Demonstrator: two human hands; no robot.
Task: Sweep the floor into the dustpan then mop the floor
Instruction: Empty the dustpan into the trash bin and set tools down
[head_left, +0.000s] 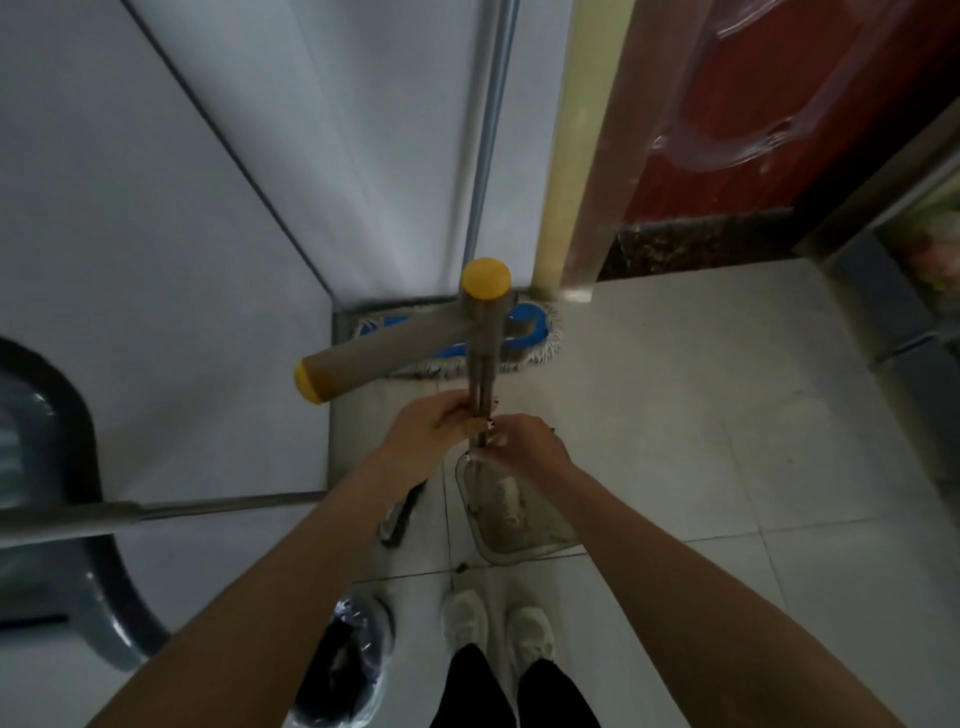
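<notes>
Both hands grip one thin metal pole (480, 384) in front of me, my left hand (436, 423) just above my right hand (527, 441). The pole ends in a grey grip with a yellow cap (485, 278). Below my hands its lower end runs down to a clear dustpan (519, 519), which holds dirt and lies on the tiled floor. A second grey handle with a yellow cap (363, 358) leans to the left. Behind both lies a blue mop head (530, 325) with white fringe, at the foot of the wall. A dark brush head (400, 519) lies beside the dustpan.
A white wall (182, 260) closes the left side, and another metal pole (156, 512) crosses it. A grey chair (88, 457) is at the far left. A bin with a black bag (343, 660) stands by my white shoes (498, 629). A red door (779, 104) is at the upper right.
</notes>
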